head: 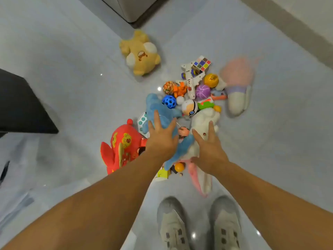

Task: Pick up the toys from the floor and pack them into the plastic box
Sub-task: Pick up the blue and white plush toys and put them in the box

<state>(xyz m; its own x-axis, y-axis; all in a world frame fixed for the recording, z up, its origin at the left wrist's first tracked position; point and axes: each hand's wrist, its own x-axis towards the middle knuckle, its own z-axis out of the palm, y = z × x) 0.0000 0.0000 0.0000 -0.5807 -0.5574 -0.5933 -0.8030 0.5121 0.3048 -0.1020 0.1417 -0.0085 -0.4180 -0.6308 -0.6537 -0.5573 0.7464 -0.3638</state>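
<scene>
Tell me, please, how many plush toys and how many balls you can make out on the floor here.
Plush toys: 5 (yellow bear, blue plush, red plush, white rabbit, pink-and-white plush)
Balls: 5 (blue holed, purple, orange-yellow, netted orange, small orange)
Total: 10

I take the toy pile [189,109] as my landmark. On the left of it the floor [75,83] is bare and wide, until a black furniture corner [23,105] closes that side. Beyond the pile a yellow plush bear [140,53] lies apart, with a free strip of floor between the two, and behind the bear a grey cabinet base [133,9] blocks the way. Right of the pile the floor is open up to the wall skirting [297,33]. Near me, my two shoes [198,224] stand just below the pile. Inside the pile the toys touch each other, and I see no gap there.
</scene>
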